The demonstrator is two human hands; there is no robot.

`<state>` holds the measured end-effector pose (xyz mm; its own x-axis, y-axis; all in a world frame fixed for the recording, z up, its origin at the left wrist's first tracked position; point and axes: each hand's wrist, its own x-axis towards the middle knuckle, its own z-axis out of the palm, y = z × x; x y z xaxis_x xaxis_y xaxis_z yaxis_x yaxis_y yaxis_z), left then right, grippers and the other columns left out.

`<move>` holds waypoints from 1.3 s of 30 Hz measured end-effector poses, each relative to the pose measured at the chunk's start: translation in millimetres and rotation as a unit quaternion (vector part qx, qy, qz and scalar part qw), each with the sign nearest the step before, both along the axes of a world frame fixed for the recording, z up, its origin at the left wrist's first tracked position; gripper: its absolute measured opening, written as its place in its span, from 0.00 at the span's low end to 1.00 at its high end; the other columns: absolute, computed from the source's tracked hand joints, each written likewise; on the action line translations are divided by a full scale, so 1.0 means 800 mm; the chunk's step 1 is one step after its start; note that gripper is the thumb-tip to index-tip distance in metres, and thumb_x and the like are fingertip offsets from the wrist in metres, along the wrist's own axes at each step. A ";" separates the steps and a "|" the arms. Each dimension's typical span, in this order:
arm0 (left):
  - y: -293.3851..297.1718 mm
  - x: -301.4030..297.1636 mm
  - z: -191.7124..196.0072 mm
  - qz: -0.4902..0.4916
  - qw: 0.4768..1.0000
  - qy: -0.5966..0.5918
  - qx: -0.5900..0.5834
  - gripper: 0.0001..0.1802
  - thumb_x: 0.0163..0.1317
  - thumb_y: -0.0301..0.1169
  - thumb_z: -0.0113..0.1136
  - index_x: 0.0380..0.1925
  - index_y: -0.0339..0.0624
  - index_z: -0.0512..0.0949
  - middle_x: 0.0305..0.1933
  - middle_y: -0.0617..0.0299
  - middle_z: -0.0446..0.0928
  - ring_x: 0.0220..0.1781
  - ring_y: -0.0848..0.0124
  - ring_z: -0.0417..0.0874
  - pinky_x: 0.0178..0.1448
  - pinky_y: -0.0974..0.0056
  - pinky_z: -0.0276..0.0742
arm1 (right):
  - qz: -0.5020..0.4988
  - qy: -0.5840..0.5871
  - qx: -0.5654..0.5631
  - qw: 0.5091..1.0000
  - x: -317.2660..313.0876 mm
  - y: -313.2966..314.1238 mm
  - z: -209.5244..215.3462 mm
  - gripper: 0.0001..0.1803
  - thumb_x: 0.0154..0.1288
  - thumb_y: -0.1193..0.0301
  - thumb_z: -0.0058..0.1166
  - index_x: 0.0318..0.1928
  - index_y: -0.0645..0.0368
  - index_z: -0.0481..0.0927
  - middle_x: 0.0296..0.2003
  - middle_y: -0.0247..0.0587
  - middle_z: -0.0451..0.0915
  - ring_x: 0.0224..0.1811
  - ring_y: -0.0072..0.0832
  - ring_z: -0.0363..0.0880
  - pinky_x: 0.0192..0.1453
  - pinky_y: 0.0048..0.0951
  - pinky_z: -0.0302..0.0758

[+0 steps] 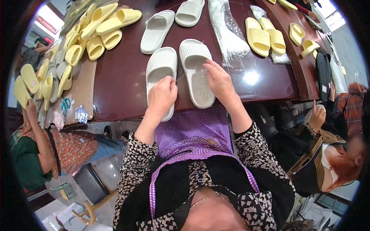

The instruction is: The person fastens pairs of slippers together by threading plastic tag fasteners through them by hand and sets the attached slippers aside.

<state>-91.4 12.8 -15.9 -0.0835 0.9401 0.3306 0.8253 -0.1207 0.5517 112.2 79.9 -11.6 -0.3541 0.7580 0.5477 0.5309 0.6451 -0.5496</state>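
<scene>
**Left hand [163, 93] and right hand [220, 81] at a pair of pale grey, ridge-strapped slides [194, 73] by the table's near edge**

At the left end of the glossy dark red-brown table [119, 84], a heap of pale yellow moulded slides [96, 27] spreads toward the left edge. A co-worker's hand [31, 109] touches one yellow slide there. Teal-handled scissors [66, 104] lie close to the near left corner.

Further right, the pale grey pair lies side by side, heels at the near edge and straps pointing away from it. The left hand is curled over the left slide's opening, fingertips drawn together; whether they pinch anything I cannot tell. The right hand, fingers bent, reaches over the right slide's outer side; its grip cannot be made out.

Behind them, farther from the near edge, sits a second pale grey pair [157, 32]. Next come clear, crinkled plastic bags [231, 34], then two pale yellow ridged slides [258, 36]. Near the right end shows a black slide [322, 77].
</scene>
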 end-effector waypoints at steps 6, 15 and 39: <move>-0.006 0.005 -0.001 0.011 1.000 0.025 0.012 0.05 0.58 0.28 0.54 0.30 0.38 0.74 0.30 0.51 0.80 0.34 0.53 0.81 0.38 0.52 0.76 | 0.003 0.063 -0.048 0.997 0.006 0.009 0.004 0.11 0.61 0.79 0.51 0.44 0.67 0.79 0.44 0.54 0.80 0.44 0.46 0.81 0.48 0.36 0.77; 0.017 -0.010 -0.003 -0.046 0.994 0.073 0.065 0.03 0.56 0.27 0.55 0.29 0.39 0.74 0.32 0.53 0.76 0.38 0.55 0.78 0.43 0.53 0.75 | -0.125 -0.142 -0.164 0.968 -0.011 0.171 -0.006 0.19 0.59 0.60 0.56 0.34 0.68 0.83 0.30 0.57 0.81 0.36 0.45 0.82 0.44 0.37 0.76; 0.022 -0.032 -0.015 -0.079 0.990 0.043 0.109 0.05 0.58 0.22 0.53 0.34 0.35 0.72 0.38 0.48 0.74 0.40 0.50 0.76 0.44 0.53 0.73 | -0.060 0.003 -0.186 0.981 -0.004 0.196 -0.012 0.14 0.57 0.66 0.58 0.36 0.65 0.84 0.24 0.41 0.81 0.25 0.25 0.78 0.32 0.25 0.74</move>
<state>-116.9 30.5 -27.7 0.0955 0.8450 0.5261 0.8292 -0.3599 0.4275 109.4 236.4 -20.8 -0.2467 0.9421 0.2271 0.5866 0.3317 -0.7389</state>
